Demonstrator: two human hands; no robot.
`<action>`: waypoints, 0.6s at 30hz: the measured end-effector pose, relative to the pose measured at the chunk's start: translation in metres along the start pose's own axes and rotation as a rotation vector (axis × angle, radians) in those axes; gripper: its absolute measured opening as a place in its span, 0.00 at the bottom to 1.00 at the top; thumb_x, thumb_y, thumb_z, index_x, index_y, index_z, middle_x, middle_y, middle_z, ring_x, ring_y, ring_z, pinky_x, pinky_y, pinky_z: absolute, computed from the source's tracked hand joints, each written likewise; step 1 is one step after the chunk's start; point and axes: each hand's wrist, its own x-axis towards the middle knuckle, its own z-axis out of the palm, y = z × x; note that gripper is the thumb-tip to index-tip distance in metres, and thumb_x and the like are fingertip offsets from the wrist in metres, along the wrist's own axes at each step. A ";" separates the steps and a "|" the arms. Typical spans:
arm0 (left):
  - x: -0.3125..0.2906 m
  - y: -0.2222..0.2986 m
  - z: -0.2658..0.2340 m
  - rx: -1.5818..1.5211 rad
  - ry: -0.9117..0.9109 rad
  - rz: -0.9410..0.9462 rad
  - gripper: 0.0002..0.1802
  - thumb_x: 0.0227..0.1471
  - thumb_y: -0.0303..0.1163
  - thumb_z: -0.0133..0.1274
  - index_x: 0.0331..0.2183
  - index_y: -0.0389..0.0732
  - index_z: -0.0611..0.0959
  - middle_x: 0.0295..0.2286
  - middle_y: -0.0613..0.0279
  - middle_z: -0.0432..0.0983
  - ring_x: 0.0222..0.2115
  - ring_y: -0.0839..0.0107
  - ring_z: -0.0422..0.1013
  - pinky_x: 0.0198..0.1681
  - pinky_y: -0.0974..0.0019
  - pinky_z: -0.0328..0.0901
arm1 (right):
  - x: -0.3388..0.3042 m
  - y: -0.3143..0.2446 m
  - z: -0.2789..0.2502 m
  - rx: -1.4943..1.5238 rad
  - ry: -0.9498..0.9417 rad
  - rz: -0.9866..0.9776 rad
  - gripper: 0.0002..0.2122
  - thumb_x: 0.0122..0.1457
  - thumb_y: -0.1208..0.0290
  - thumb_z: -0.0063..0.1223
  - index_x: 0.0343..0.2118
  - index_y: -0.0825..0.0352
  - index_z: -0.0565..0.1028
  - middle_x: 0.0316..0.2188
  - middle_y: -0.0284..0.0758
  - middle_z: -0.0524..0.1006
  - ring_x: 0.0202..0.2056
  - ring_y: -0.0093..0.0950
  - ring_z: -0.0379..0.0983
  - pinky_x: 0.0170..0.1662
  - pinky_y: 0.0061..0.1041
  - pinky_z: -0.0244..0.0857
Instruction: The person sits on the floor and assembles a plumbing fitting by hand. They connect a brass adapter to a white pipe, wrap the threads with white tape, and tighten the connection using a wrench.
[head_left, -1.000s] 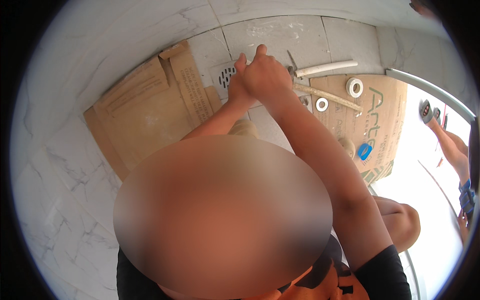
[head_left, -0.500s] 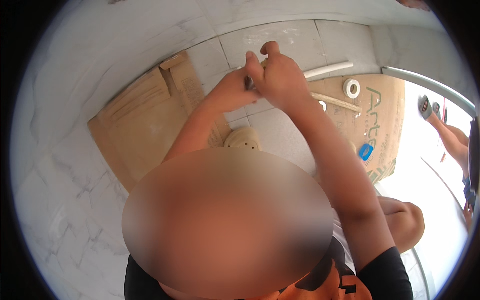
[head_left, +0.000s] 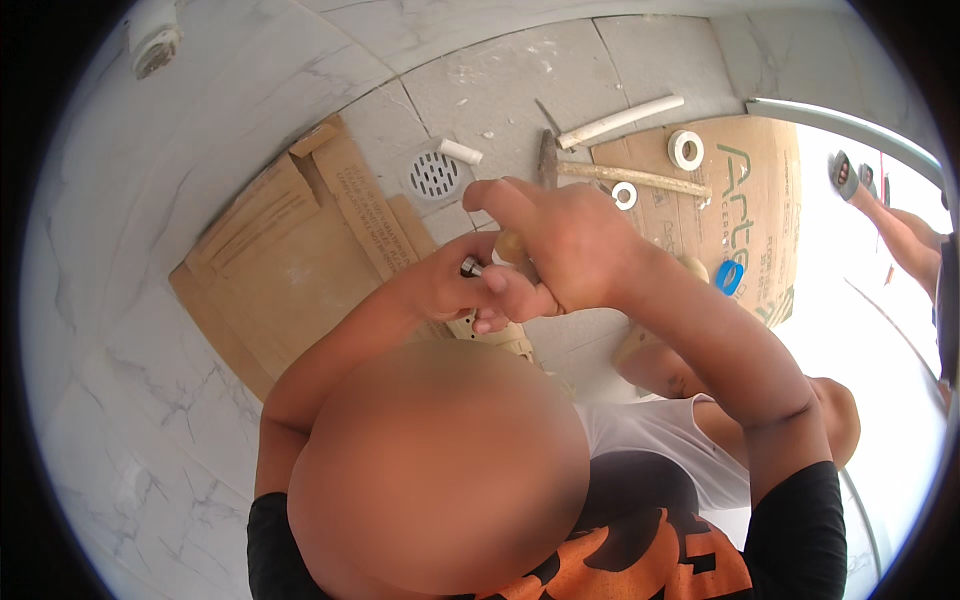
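My left hand is closed around a small shiny metal fitting, whose round end shows between the fingers. Right beside it, my right hand curls over a yellowish rounded piece, its forefinger bent outward. The two hands meet, and their fingers cover most of what they hold, so I cannot tell whether the pieces are joined. Below the hands, part of a beige perforated clog shows. A round slotted floor drain lies just beyond them, with a short white pipe piece at its edge.
A wooden-handled hammer and a long white pipe lie beyond my right hand. White tape rolls and a blue ring rest near the right cardboard. More cardboard lies left. Another person's leg appears far right.
Both hands have come down and nearer to my body, still together. The drain, the short pipe piece and the hammer head now show beyond them.
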 end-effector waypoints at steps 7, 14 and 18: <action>-0.012 -0.002 0.009 0.128 0.055 0.088 0.25 0.60 0.50 0.66 0.44 0.37 0.81 0.24 0.66 0.78 0.23 0.78 0.73 0.26 0.72 0.68 | 0.004 -0.007 0.004 -0.031 -0.088 0.005 0.29 0.61 0.44 0.55 0.49 0.69 0.70 0.35 0.46 0.80 0.28 0.50 0.80 0.30 0.44 0.75; -0.006 -0.001 0.005 0.178 0.103 0.120 0.23 0.62 0.49 0.63 0.38 0.37 0.80 0.21 0.66 0.75 0.22 0.78 0.72 0.25 0.71 0.67 | 0.008 -0.003 0.013 -0.047 -0.077 0.120 0.27 0.64 0.45 0.51 0.45 0.71 0.69 0.31 0.47 0.80 0.28 0.51 0.80 0.31 0.46 0.76; -0.003 0.005 0.008 0.206 0.184 0.125 0.20 0.62 0.45 0.62 0.31 0.37 0.80 0.20 0.66 0.75 0.21 0.77 0.71 0.25 0.69 0.66 | 0.014 0.001 0.016 -0.029 -0.069 0.182 0.28 0.65 0.44 0.49 0.43 0.73 0.70 0.30 0.52 0.80 0.29 0.52 0.81 0.33 0.47 0.76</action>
